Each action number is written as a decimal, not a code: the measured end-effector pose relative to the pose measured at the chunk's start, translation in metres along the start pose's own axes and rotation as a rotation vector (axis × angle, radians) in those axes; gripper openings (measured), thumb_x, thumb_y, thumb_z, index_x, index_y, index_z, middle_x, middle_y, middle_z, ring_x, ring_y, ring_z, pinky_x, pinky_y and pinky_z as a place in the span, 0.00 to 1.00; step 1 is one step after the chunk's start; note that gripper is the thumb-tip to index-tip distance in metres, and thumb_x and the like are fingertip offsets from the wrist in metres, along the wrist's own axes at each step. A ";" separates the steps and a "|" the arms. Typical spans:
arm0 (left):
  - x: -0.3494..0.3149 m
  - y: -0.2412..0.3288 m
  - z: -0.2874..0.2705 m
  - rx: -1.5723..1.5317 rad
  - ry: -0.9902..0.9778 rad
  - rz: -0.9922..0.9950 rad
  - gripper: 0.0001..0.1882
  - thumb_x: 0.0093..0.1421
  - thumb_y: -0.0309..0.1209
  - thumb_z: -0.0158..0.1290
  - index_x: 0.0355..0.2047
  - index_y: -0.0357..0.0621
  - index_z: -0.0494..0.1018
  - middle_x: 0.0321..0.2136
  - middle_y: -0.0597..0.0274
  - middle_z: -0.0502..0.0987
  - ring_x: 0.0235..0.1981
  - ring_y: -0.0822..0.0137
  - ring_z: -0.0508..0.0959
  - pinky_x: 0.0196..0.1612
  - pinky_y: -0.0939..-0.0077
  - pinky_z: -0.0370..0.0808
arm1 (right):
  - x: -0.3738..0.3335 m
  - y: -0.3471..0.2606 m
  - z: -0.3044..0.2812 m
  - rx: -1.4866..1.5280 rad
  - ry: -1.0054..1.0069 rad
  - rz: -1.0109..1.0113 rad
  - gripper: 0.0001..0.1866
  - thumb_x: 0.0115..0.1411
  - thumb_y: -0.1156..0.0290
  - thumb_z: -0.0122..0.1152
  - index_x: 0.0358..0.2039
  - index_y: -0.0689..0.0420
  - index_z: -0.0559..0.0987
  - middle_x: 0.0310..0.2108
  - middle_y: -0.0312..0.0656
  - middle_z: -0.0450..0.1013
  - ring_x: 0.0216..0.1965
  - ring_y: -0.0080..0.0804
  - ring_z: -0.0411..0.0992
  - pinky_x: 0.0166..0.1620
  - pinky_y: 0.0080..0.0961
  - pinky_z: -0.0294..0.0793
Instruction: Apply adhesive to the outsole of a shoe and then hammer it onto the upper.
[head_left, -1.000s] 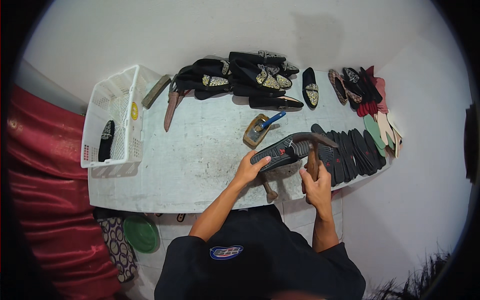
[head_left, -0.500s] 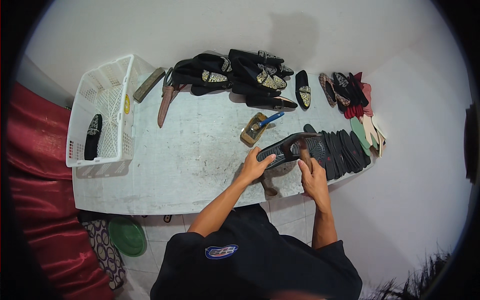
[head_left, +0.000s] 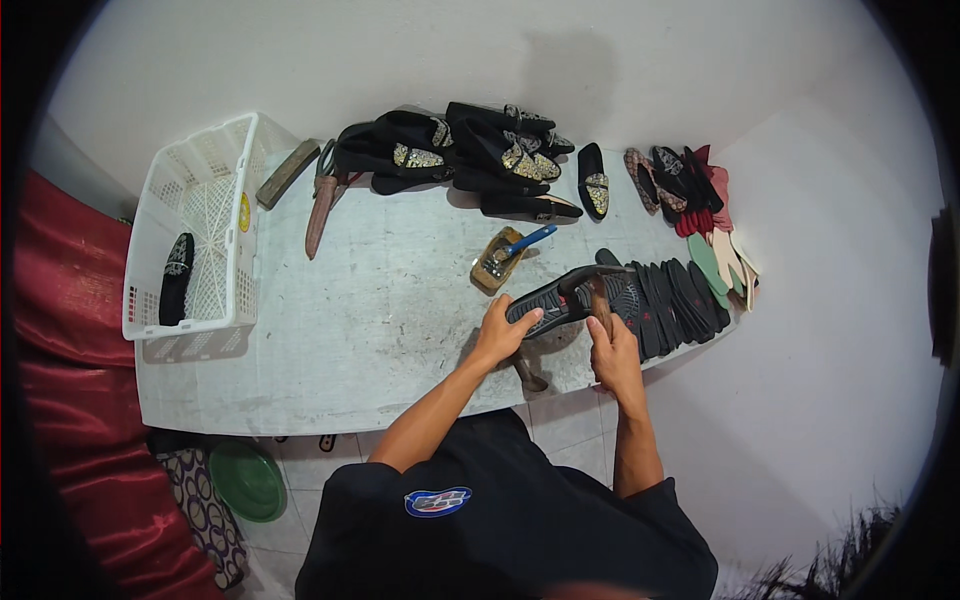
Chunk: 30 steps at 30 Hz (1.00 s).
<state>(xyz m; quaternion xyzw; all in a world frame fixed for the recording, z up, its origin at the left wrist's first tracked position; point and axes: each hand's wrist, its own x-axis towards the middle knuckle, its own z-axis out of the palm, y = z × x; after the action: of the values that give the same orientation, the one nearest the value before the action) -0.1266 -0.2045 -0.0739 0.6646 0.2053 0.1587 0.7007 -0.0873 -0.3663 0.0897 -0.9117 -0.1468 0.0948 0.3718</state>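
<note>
My left hand (head_left: 498, 328) grips a black shoe (head_left: 541, 306) by one end. Its patterned sole faces up, with the thumb lying on it. My right hand (head_left: 614, 356) is closed round the wooden handle of a hammer (head_left: 600, 298), whose dark head is over the other part of the shoe. Whether the head touches the sole I cannot tell. Under the shoe, a metal stand (head_left: 531, 375) shows in part at the table's near edge. Just right of the shoe, several black soles (head_left: 676, 305) stand in a row.
Beyond my hands sits a glue tray (head_left: 490, 270) with a blue-handled brush (head_left: 530, 240). Black shoes with glittery fronts (head_left: 510, 160) are piled at the back. A white basket (head_left: 245, 265) holding one shoe is far left, near scissors (head_left: 322, 190) and a block (head_left: 290, 172).
The whole view has shifted slightly, so the table's things appear further left. The hammer head has moved a little over the sole, and a small red patch now shows there. Both hands keep their grips.
</note>
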 end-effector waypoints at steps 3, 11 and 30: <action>0.002 0.007 -0.001 -0.006 -0.039 -0.035 0.28 0.51 0.50 0.63 0.29 0.33 0.68 0.30 0.44 0.72 0.33 0.51 0.73 0.38 0.61 0.69 | -0.011 -0.025 -0.020 0.089 0.080 0.012 0.16 0.64 0.63 0.57 0.31 0.65 0.71 0.15 0.48 0.68 0.16 0.31 0.67 0.23 0.33 0.64; 0.000 0.015 -0.001 0.021 -0.029 -0.016 0.28 0.51 0.50 0.63 0.29 0.33 0.69 0.29 0.46 0.72 0.33 0.53 0.73 0.38 0.62 0.69 | -0.029 0.001 0.012 -0.038 0.163 -0.055 0.16 0.65 0.61 0.54 0.32 0.65 0.71 0.23 0.62 0.72 0.30 0.65 0.72 0.31 0.49 0.67; -0.003 0.007 -0.004 0.166 -0.062 -0.013 0.23 0.57 0.46 0.60 0.35 0.36 0.69 0.30 0.57 0.74 0.32 0.71 0.72 0.37 0.76 0.69 | -0.032 0.010 0.002 -0.065 0.155 0.063 0.17 0.65 0.60 0.54 0.34 0.65 0.70 0.24 0.63 0.72 0.30 0.68 0.71 0.31 0.51 0.66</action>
<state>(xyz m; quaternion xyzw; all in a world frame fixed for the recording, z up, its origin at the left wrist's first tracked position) -0.1311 -0.2021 -0.0665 0.7236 0.2005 0.1161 0.6502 -0.1161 -0.3831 0.0831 -0.9321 -0.0917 0.0310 0.3489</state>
